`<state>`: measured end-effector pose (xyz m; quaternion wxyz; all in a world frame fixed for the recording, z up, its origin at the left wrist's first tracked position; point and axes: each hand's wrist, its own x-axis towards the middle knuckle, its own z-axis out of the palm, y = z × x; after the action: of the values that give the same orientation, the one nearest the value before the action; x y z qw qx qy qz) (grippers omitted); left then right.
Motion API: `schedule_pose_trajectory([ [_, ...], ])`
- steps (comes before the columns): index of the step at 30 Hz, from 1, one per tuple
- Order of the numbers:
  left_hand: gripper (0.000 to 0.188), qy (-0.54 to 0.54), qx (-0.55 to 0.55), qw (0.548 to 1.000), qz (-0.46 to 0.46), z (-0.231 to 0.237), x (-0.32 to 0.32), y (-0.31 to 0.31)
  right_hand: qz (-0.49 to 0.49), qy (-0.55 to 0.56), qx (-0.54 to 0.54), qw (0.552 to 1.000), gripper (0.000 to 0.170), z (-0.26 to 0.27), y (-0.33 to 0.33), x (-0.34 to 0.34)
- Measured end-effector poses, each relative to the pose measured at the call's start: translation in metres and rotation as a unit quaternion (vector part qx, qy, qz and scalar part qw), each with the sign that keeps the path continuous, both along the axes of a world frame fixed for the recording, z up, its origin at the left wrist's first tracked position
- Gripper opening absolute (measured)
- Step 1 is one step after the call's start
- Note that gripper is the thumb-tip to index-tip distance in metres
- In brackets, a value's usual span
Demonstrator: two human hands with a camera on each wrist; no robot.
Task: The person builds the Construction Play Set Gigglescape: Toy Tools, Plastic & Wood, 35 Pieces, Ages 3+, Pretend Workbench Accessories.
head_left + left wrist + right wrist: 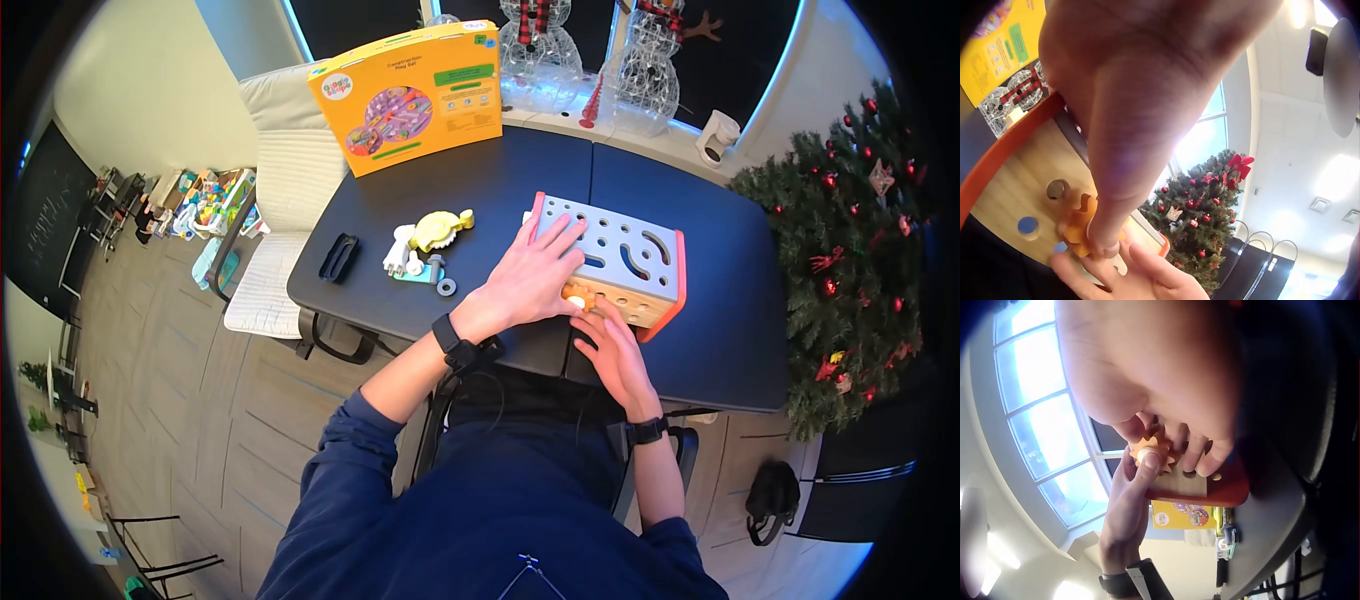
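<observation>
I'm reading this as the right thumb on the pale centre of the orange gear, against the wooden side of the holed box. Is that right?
Wrong hand: the right wrist view shows it is the thumb of the left hand on the pale centre of the orange gear, against the wooden side of the holed box.
</observation>
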<state>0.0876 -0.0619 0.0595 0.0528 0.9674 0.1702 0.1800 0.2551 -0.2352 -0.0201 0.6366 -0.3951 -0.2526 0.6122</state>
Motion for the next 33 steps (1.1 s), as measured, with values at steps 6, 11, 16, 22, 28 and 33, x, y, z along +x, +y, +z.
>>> schedule_pose_trajectory([
  [6,0.06,-0.04,-0.185,0.982,-0.022,0.016,-0.004,0.006,0.03,-0.097,-0.004,0.995,0.033,0.009,-0.014,-0.004],
  [11,0.034,-0.23,-0.202,0.944,0.123,-0.007,-0.06,0.044,0.127,-0.246,-0.002,0.961,0.027,0.023,-0.011,-0.011],
  [16,0.039,0.081,-0.203,0.921,0.324,-0.027,-0.128,0.052,0.166,-0.297,0.019,0.94,0.027,0.024,-0.017,-0.016],
  [22,0.049,0.163,-0.246,0.911,0.288,-0.066,-0.139,0.052,0.184,-0.292,0.026,0.938,0.028,0.026,-0.008,-0.027],
  [28,0.043,0.122,-0.234,0.924,0.275,-0.077,-0.131,0.045,0.196,-0.305,0.033,0.931,0.028,0.025,-0.004,-0.029],
  [33,0.042,0.05,-0.262,0.934,0.238,-0.055,-0.119,0.024,0.181,-0.312,0.03,0.932,0.027,0.025,-0.006,-0.025],
])
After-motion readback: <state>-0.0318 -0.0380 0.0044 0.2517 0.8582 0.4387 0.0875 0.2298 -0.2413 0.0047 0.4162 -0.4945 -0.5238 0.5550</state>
